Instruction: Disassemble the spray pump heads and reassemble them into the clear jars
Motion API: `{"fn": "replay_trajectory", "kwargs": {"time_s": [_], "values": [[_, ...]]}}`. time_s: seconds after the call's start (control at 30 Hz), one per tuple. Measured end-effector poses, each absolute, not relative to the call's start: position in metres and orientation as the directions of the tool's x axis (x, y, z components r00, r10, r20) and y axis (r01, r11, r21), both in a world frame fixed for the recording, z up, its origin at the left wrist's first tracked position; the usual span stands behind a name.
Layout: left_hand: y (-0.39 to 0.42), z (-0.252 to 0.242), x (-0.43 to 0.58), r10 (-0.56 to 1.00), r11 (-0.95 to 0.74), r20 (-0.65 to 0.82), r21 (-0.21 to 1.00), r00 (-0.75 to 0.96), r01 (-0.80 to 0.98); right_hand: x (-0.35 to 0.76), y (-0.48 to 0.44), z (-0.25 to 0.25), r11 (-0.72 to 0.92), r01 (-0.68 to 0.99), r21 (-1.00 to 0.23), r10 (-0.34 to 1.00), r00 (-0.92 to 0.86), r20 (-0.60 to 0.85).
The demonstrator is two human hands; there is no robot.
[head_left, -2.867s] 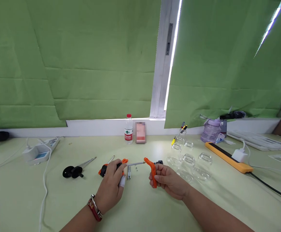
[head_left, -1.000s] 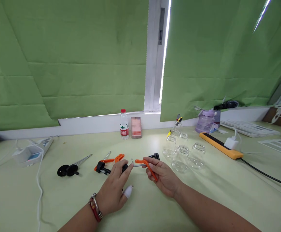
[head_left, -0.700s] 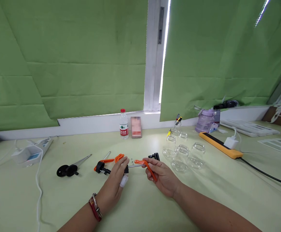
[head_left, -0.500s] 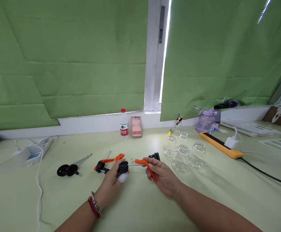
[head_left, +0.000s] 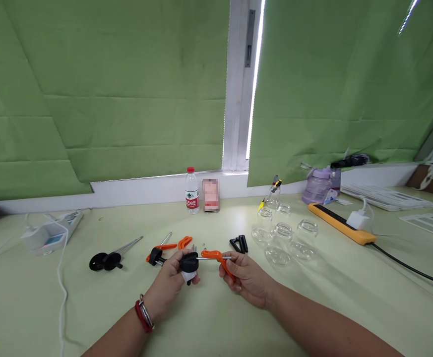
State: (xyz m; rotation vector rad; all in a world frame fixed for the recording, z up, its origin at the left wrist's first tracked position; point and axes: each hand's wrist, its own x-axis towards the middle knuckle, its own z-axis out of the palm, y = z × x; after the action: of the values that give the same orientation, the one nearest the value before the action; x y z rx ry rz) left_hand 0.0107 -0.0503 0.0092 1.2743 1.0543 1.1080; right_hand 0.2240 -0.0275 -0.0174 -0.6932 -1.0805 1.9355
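Observation:
My left hand (head_left: 169, 281) is closed on a black round knob (head_left: 189, 261) fixed to one end of a thin metal rod (head_left: 204, 258); one finger wears a white wrap. My right hand (head_left: 244, 278) is closed on an orange plastic handle (head_left: 216, 258) that sits on the same rod. Both hands hold the piece just above the pale green table (head_left: 216, 317). Just behind them lie another black-and-orange piece (head_left: 160, 251), an orange part (head_left: 184, 242) and a few small screws (head_left: 200, 247).
A black disc with metal rods (head_left: 106, 259) lies to the left, black clips (head_left: 239, 243) and several glass jars (head_left: 283, 235) to the right. A water bottle (head_left: 191, 191), white power strip (head_left: 48, 233), orange power strip (head_left: 340, 224) and purple bottle (head_left: 317, 188) stand farther back.
My left hand has taken hold of the black knob and lifted it. The orange handle has slid along the rod toward the knob, and both hands have drawn nearer to me.

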Motion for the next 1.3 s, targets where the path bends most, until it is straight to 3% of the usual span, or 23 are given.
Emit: {"fn": "replay_trajectory", "kwargs": {"time_s": [0.4,1.3], "values": [[-0.048,0.006,0.006,0.984,-0.024,0.032,0.999,0.178,-0.043,0.226,-0.025,-0.020,-0.387,-0.251,-0.887,0.802,-0.566,-0.190],[-0.055,0.007,0.012,0.947,-0.044,0.063,0.997,0.316,-0.070,0.222,-0.035,-0.012,-0.337,-0.181,-0.924,0.771,-0.617,-0.161]]}}
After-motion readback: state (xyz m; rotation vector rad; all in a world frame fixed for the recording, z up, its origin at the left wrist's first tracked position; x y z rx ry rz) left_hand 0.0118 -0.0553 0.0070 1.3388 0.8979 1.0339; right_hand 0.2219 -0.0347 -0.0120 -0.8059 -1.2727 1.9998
